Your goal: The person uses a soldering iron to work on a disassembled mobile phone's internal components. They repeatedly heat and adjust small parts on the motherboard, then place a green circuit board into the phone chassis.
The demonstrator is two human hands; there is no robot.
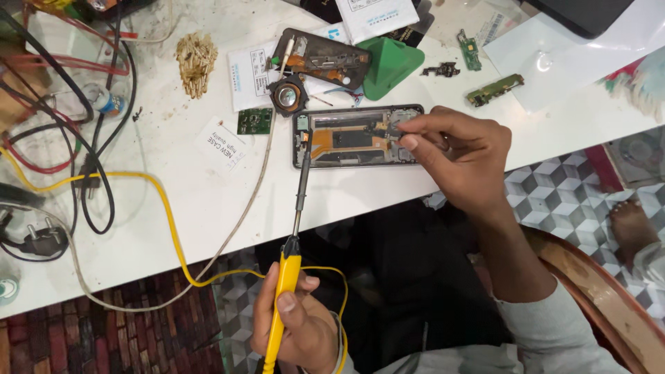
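Note:
An opened phone (357, 137) lies on the white table with its boards and an orange flex strip exposed. My left hand (294, 322) grips a yellow-handled soldering iron (289, 266) below the table edge; its long dark tip reaches up to the phone's left end. My right hand (454, 149) rests over the phone's right end, thumb and forefinger pinching a small grey part there. What exactly the part is stays too small to tell.
A second opened phone back (322, 59), a green wedge tool (388, 62), a round black part (287, 95), small green circuit boards (254, 120), paper packets and a tangle of red, black and yellow cables (62, 125) lie on the table (208, 201). A foot (630, 221) rests on the patterned floor.

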